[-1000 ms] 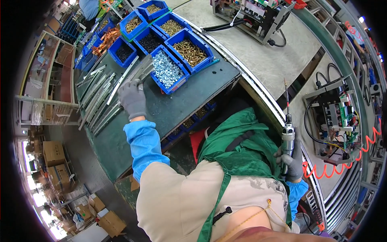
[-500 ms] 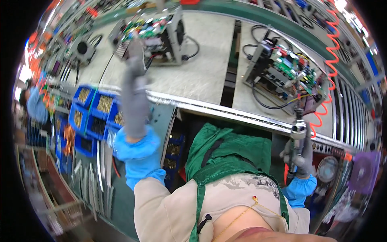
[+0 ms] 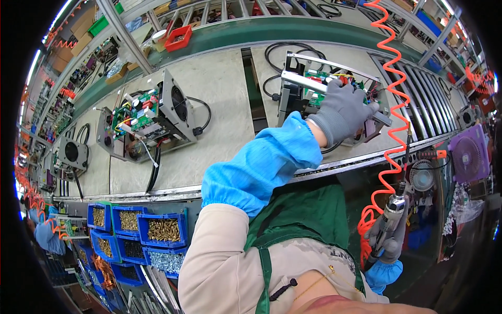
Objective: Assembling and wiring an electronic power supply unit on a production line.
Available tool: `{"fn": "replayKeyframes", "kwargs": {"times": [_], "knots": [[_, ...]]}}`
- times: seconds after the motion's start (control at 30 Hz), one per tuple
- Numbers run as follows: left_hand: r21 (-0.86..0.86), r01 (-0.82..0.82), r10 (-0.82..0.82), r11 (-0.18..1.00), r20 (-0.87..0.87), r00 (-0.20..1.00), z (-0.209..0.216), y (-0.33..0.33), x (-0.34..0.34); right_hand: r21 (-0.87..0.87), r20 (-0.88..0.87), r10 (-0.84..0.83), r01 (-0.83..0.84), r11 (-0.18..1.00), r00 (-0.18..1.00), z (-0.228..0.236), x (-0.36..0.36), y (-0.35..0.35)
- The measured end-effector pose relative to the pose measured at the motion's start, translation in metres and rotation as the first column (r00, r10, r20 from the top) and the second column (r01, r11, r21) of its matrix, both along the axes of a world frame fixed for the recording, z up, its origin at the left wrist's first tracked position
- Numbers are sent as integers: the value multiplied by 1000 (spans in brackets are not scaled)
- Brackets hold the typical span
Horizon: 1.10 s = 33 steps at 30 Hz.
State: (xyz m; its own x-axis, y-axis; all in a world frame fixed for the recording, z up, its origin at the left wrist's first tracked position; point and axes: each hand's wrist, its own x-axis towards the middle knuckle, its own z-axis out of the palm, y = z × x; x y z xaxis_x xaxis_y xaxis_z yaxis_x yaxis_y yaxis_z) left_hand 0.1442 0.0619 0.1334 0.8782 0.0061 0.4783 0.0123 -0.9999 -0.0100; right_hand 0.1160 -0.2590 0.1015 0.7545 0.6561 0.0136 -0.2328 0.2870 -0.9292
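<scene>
My left hand [image 3: 345,109], in a grey glove, reaches over the right-hand open electronic unit [image 3: 361,135]. Its fingers curl over a pale metal bar [image 3: 303,81] that lies across the top of the unit, and partly cover it. Green circuit boards and wires show behind the fingers. My right hand [image 3: 392,243], also gloved, is wrapped round an air screwdriver [image 3: 393,212], held low on the right, away from the bench. A coiled orange air hose [image 3: 400,94] leads to the tool.
Another open unit with a black fan [image 3: 179,102] stands left on the bench [image 3: 225,78]. Blue bins [image 3: 185,230] of screws sit at lower left, beside metal strips [image 3: 157,288]. A red tray [image 3: 178,39] is at the back. A purple fan [image 3: 469,154] stands at right.
My left hand has swung from the left unit to the right one, where it now grips the metal bar. The view has shifted. My right hand still holds the screwdriver.
</scene>
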Motion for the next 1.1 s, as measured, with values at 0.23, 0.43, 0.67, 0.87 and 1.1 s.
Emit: {"fn": "replayKeyframes", "kwargs": {"times": [0.23,0.43,0.67,0.87,1.1], "knots": [[-85,-39,23,996,-189,982,4,-12,8,18,-51,67,-66,998,996,-12,14,5],[-64,-63,51,996,-175,983,-5,-4,15,-39,-103,126,-131,991,987,-15,25,-11],[-93,-29,30,995,2,1000,-12,1,19,-105,-179,160,-181,978,971,-23,37,-21],[-7,-53,53,999,72,996,-13,9,27,-152,-223,194,-230,961,955,-33,38,-23],[4,53,-53,999,84,995,-24,17,29,-144,-274,228,-275,951,934,-36,39,-15]]}}
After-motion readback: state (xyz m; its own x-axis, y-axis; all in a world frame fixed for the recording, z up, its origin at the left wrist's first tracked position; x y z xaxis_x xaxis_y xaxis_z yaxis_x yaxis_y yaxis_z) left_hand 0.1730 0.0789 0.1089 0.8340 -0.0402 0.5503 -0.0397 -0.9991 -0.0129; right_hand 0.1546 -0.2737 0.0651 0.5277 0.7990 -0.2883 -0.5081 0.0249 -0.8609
